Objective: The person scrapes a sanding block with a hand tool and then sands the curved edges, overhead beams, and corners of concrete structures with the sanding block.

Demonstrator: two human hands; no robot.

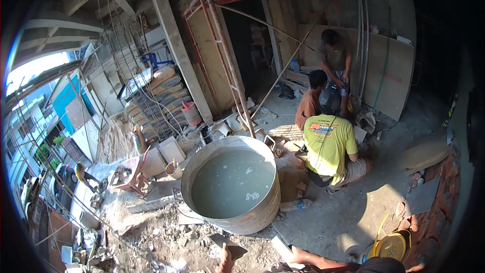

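Observation:
My left hand (224, 261) comes up from the lower edge and is shut on the handle of a trowel (230, 245), whose dark flat blade hangs over rubble-strewn ground. My right forearm lies across the lower right, and my right hand (295, 254) sits against a pale block (280, 247); its fingers are too small to read. Just beyond both hands stands a large round metal tub (262, 212) filled with cloudy grey water.
Three people work at the back right, one crouching in a yellow shirt (328, 146). Stacked cement bags (159, 98) and a rusty scaffold frame (225, 60) stand behind the tub. A red wheelbarrow (130, 173), a plastic bottle (295, 205), a yellow bucket (391, 246) and bricks (437, 202) lie around.

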